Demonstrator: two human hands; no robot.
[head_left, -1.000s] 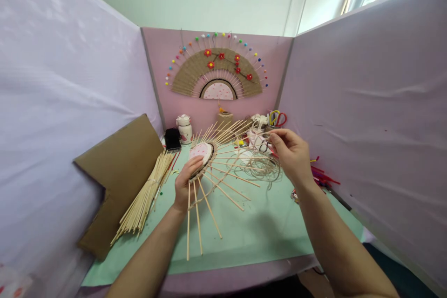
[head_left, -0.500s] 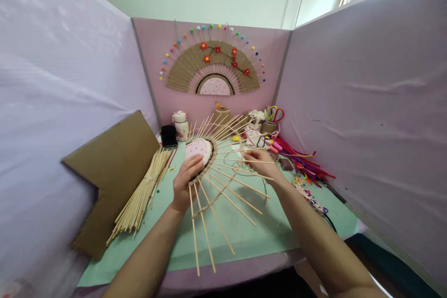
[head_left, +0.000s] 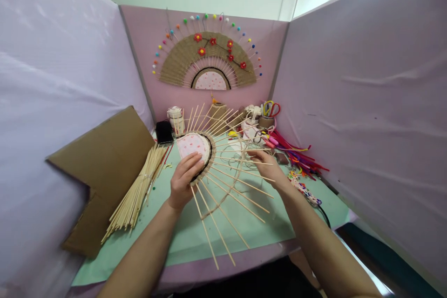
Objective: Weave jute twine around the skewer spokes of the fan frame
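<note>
A half-made fan has thin wooden sticks (head_left: 232,194) spreading from a half-round base (head_left: 193,145) with spotted pink cloth and a black trim. My left hand (head_left: 184,179) grips the base at its lower end, fingers on the cloth and thumb out of sight. A strand of twine (head_left: 223,199) runs in an arc across the sticks, woven between them. On the fan's right side, my right hand (head_left: 263,164) is among the stick ends, close to the twine. Its fingers are drawn together, and what they pinch is hidden by the sticks.
A bundle of sticks (head_left: 134,193) lies left beside a cardboard sheet (head_left: 101,167). Behind the fan are a white jar (head_left: 175,118) and a twine spool (head_left: 219,116). Scissors (head_left: 275,110) and pipe cleaners (head_left: 296,151) are at right. A finished fan (head_left: 181,63) hangs on the back panel.
The fan has turned slightly, its lower sticks swinging to the right. My right hand has shifted a little away from the twine arc. My left hand keeps its hold; the camera view has shifted.
</note>
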